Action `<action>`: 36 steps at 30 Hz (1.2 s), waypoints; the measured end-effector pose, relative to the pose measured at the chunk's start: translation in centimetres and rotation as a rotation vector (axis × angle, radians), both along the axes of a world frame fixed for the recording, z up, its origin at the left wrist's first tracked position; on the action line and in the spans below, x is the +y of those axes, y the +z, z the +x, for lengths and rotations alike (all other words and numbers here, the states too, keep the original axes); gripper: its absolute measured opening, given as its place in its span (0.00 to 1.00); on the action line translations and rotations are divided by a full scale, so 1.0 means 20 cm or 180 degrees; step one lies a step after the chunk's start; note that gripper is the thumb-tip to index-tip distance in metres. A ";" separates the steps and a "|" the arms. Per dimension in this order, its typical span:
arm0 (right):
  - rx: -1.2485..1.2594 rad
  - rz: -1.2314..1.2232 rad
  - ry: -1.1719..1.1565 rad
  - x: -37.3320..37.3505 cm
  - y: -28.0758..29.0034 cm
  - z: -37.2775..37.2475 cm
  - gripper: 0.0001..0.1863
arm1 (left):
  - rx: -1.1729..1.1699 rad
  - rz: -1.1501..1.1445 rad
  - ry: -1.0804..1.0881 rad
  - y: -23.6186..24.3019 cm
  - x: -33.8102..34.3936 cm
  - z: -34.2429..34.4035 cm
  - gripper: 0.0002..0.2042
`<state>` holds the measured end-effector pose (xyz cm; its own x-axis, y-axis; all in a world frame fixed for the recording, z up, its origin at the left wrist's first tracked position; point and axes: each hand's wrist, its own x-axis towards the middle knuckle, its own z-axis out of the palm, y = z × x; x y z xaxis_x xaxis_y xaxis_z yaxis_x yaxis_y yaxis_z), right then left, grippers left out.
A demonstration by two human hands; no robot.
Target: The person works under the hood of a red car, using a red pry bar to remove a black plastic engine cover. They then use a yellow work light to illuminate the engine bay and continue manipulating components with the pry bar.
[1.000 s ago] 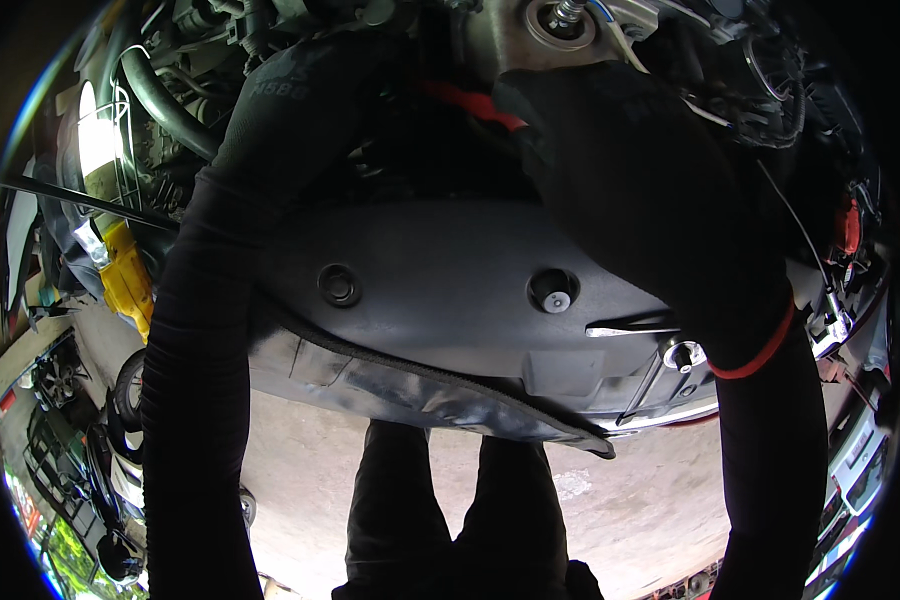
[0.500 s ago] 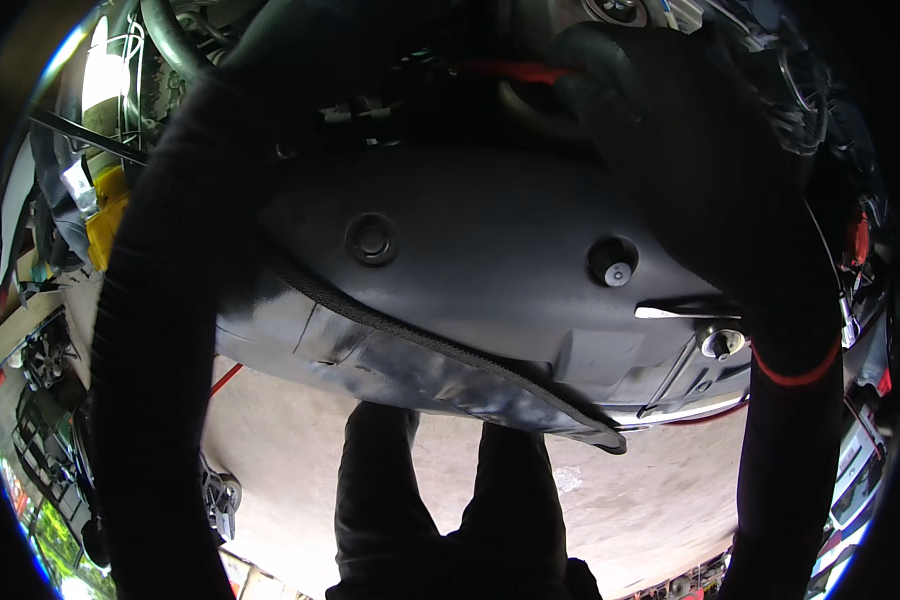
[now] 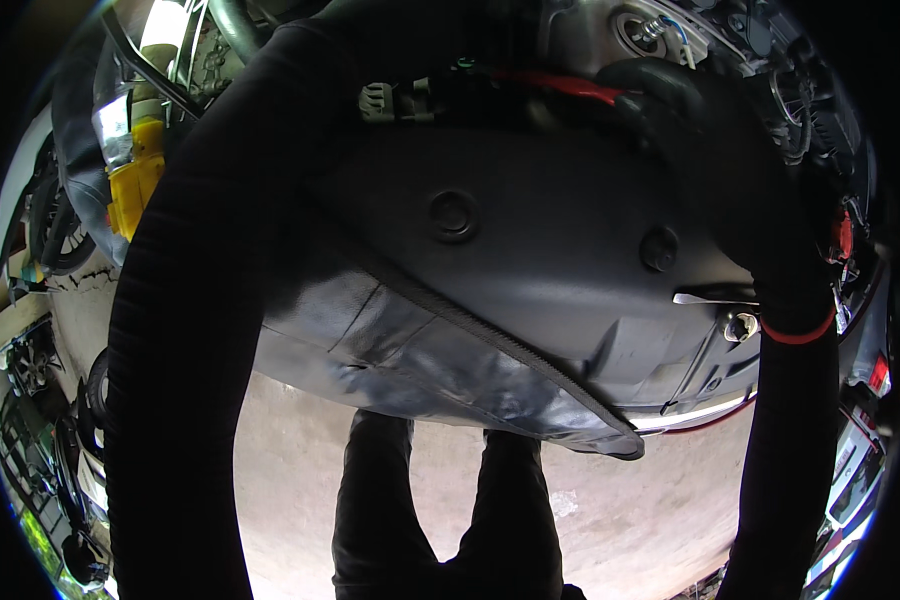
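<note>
My right hand (image 3: 675,115), in a black glove with a red band at the wrist, is closed on the end of a red handle (image 3: 570,85) deep in the engine bay. My left hand (image 3: 380,40), also dark, reaches into shadow at the top, its fingers hidden. Just below it show pale ribbed plastic parts (image 3: 378,100). A metal housing (image 3: 580,30) lies beyond the red handle. Below both hands spreads a black plastic panel (image 3: 550,210) with round recesses, and a flat silver item (image 3: 705,298) rests on its right part.
A dark protective cover (image 3: 440,370) drapes over the near edge, above my legs. At left stand a lit caged lamp with yellow body (image 3: 135,180) and a dark rod (image 3: 160,80). Cables and hoses (image 3: 790,120) crowd the right. Other vehicles (image 3: 40,400) show at the rim.
My view has shifted, so the panel's recesses sit higher and farther right in the picture. Pale ribbed parts now show below my left hand. My right hand still grips the red handle.
</note>
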<state>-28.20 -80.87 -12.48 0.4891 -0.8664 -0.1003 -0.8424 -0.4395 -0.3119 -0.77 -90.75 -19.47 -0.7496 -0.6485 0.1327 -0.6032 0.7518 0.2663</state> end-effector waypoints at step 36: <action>0.0576 -0.0066 0.1225 -0.14 -0.21 -0.19 0.12 | 0.0034 0.0019 0.0211 0.00 0.01 -0.01 0.09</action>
